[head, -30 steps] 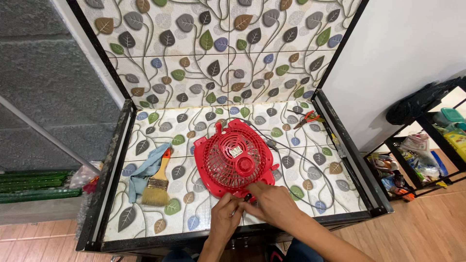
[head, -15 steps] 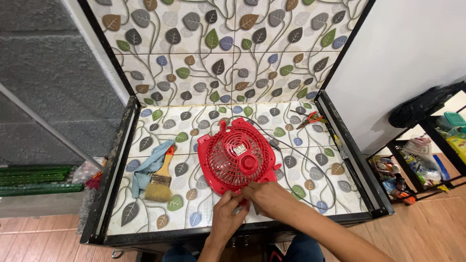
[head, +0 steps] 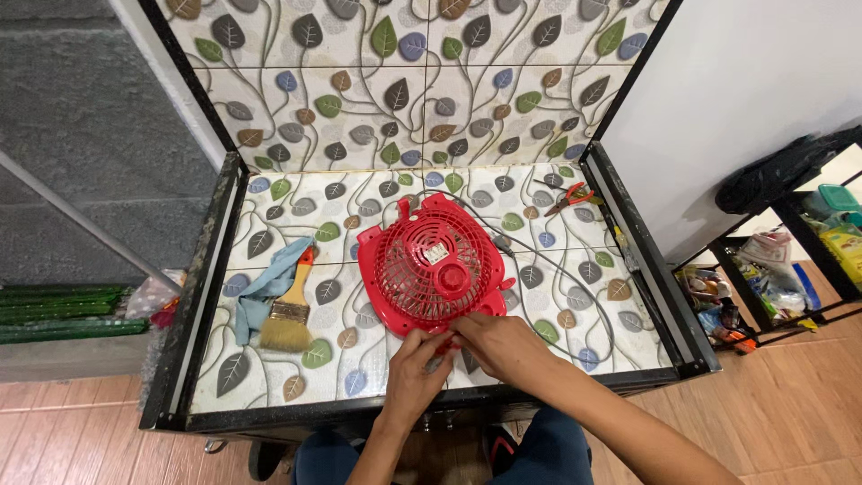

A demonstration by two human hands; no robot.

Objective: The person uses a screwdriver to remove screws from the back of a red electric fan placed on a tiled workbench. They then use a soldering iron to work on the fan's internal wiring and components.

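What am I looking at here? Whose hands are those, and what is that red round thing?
The picture comes from a camera worn on a person's head, looking down, so you see that person's own two bare hands. The left hand and the right hand meet at the near edge of a round red plastic fan housing with a grille, lying flat on a tiled table with a leaf pattern. What the fingers pinch is too small to tell. A thin grey cord loops from the fan across the tiles. To the left lie a paintbrush with an orange handle and a light blue cloth. At the back right lie red-handled pliers.
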